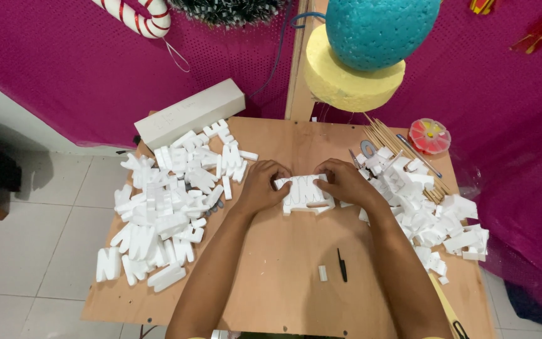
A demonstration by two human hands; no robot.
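Both hands, left [261, 187] and right [346, 183], grip the white foam block [305, 196] at mid-surface [283, 282], between the letter pile [170, 201] and scraps [431, 216]; pressing gently and evenly probably avoids snapping the thin cut shapes.

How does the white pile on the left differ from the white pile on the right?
The left pile holds whole cut-out letters; the right pile looks like irregular offcuts. The left pile is larger and spreads wider; the right pile lies partly on wooden sticks. Both are white foam on the board.
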